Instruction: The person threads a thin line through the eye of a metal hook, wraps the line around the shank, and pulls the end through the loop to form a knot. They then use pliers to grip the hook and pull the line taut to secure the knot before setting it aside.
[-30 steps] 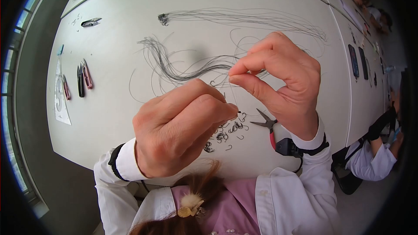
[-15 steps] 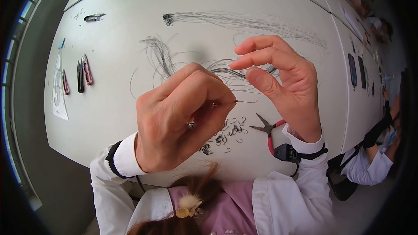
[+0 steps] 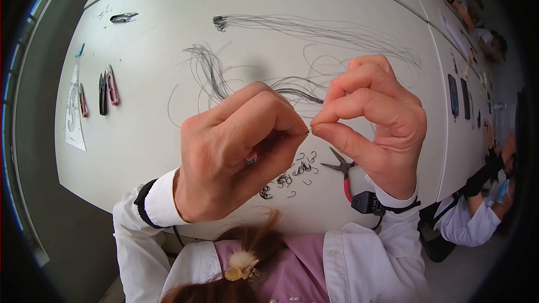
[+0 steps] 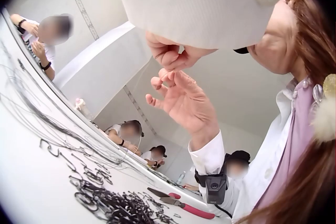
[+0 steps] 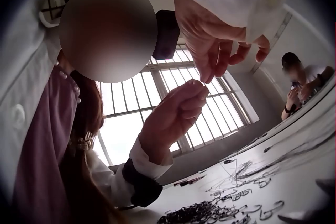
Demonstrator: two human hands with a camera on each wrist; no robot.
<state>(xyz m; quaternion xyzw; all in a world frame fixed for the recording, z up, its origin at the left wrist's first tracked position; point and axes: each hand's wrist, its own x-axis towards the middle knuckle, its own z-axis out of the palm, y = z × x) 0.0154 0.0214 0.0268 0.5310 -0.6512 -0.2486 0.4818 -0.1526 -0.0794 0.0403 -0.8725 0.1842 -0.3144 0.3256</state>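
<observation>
Over the table the left hand pinches a small dark fish hook between thumb and forefinger. Only a dark speck of the hook shows at the fingertips. Facing it, the right hand brings thumb and forefinger together right at the left fingertips, pinching the thin fishing line there; the line itself is nearly hidden. Its other fingers are bent. Below the hands lies a scattered pile of dark fish hooks. Behind them a loose bundle of fishing line stretches across the white table.
Red-handled pliers lie right of the hooks. Farther back is a bunch of hooks with tied lines. At left are black thread snips, pink snips and a clear set square. Phones and other people sit at right.
The right hand let its finger and thumb part, then moved down to the left fingertips and pinched again. The left hand turned slightly, keeping its pinch; the line end beside it is now covered.
</observation>
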